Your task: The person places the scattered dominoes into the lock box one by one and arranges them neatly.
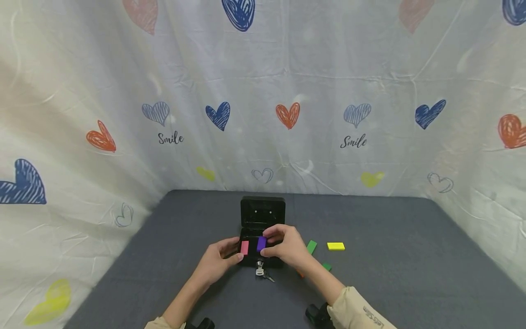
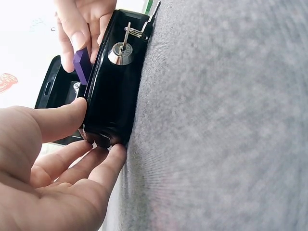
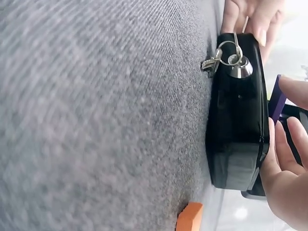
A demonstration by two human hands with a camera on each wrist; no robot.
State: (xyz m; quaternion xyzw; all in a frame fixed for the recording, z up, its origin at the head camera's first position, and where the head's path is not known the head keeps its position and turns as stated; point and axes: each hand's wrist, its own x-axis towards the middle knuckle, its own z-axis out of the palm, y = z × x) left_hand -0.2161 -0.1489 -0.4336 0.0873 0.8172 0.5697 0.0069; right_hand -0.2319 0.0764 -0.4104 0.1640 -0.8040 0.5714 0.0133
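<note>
A small black metal cash box (image 1: 273, 263) stands on the table with its lid (image 1: 263, 212) raised at the back. Keys on a ring (image 1: 260, 270) hang from the lock at its front. My left hand (image 1: 213, 263) holds the box's left front corner, thumb on the rim and fingertips against the side. Between thumb and fingers, my right hand (image 1: 289, 248) pinches a purple block (image 1: 261, 243) over the open box; the left wrist view shows this purple block (image 2: 83, 66) tilted at the rim. A pink block (image 1: 244, 247) lies inside on the left.
To the right of the box lie a yellow block (image 1: 336, 246), a green block (image 1: 312, 247), another green block (image 1: 327, 266) partly behind my right forearm, and an orange block (image 3: 189, 217). A white curtain (image 1: 287, 151) with printed hearts hangs behind the grey table (image 1: 390, 274).
</note>
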